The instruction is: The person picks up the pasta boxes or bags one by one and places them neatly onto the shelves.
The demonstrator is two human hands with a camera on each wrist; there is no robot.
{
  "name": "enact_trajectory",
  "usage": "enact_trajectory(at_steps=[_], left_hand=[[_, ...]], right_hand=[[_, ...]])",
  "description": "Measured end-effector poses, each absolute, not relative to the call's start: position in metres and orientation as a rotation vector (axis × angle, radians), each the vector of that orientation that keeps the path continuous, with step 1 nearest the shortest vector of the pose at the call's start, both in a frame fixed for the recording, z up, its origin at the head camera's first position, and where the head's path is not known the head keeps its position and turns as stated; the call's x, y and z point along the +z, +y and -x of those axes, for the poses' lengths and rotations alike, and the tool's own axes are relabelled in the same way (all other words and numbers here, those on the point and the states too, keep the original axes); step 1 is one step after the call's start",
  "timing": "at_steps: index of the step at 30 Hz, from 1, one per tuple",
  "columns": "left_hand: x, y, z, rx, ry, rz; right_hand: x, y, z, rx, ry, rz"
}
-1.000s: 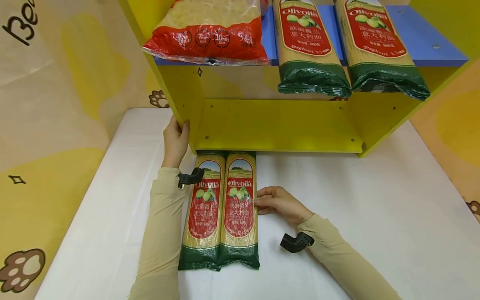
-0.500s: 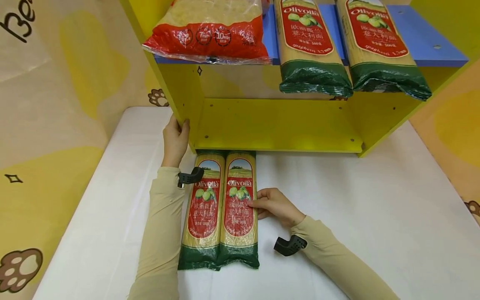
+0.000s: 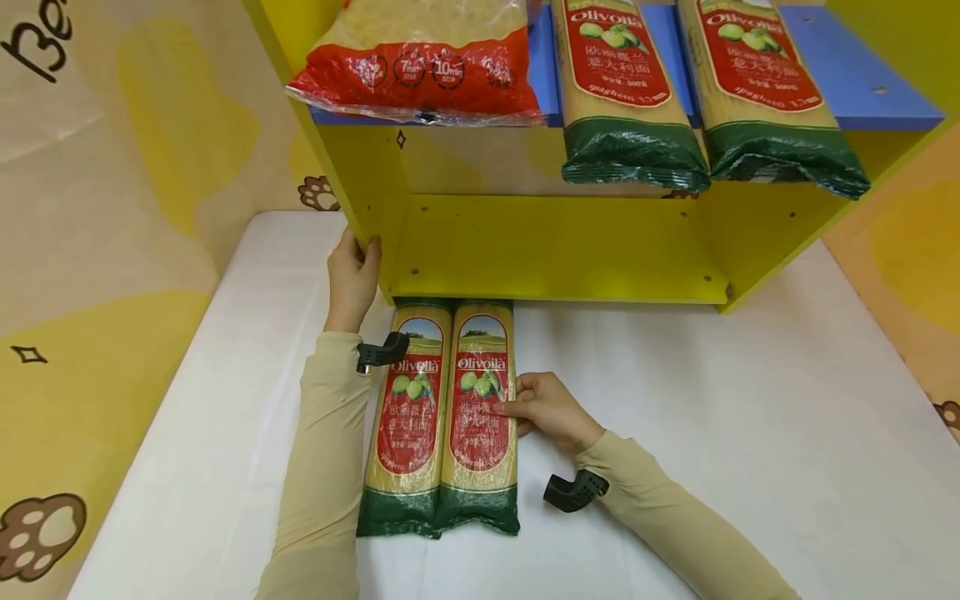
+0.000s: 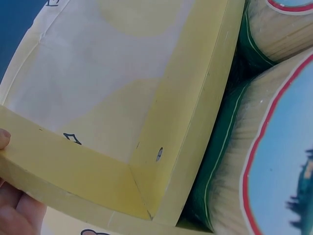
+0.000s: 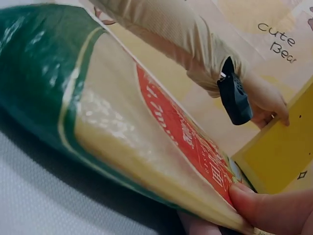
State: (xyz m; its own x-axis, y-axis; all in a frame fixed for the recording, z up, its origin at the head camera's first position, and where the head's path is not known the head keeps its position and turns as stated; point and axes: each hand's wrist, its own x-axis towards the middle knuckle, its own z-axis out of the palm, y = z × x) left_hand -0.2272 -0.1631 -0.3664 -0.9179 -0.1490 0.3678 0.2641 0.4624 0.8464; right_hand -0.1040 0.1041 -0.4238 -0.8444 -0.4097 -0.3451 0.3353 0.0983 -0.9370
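Note:
Two packs of spaghetti lie side by side on the white table, their top ends against the shelf's lower front edge. My right hand pinches the right spaghetti pack by its right side, with the thumb on the red label and a finger low at the side. The left spaghetti pack lies right beside it, untouched by either hand. Up at the shelf's left side, my left hand grips the edge of the yellow side panel, thumb on one face and fingers on the other.
The yellow shelf unit stands at the back of the table. On its blue upper board lie a red-edged pasta bag and two more spaghetti packs, whose green ends overhang the front.
My right hand has shifted slightly left, its thumb moving from the pack's edge onto the label. The left hand stays on the panel, and the packs have hardly moved.

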Motion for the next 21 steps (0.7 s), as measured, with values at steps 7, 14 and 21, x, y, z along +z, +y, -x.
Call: enact_trajectory(at_steps=[7,14,21], left_hand=[[-0.3673,-0.1632,0.2283,-1.451,-2.324,0.102],[-0.3662,-0.1633,0.2289,-1.448,-2.321,0.105],[-0.3667,-0.1637,0.2283,-1.454,-2.326,0.104]], right_hand=[[-0.4230,0.1052,0.1046,-1.842,1.787,0.075],[-0.4227,0.1051,0.1053,-1.862,1.727,0.077],[-0.4253,0.1063,0.1027,-1.839,1.710,0.074]])
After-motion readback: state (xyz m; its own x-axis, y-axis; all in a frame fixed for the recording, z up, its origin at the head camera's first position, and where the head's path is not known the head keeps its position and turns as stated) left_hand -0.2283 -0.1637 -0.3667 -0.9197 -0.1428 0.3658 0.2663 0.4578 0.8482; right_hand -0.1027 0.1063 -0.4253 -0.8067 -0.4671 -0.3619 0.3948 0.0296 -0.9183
